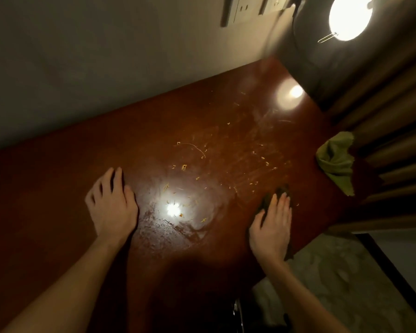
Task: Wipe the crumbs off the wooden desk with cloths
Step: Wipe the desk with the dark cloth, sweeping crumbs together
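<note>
Dim room, bright lamp (pixel 350 17), glare on desk (pixel 58 179), bowed edges

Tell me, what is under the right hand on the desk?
A dark cloth lies under the right hand, pressed flat on the wooden desk. What lies beneath the cloth is hidden.

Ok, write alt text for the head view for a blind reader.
A person's right hand presses a dark cloth flat on a reddish wooden desk strewn with crumbs; the left hand rests open beside them. A green cloth lies at the desk's right edge.
</note>
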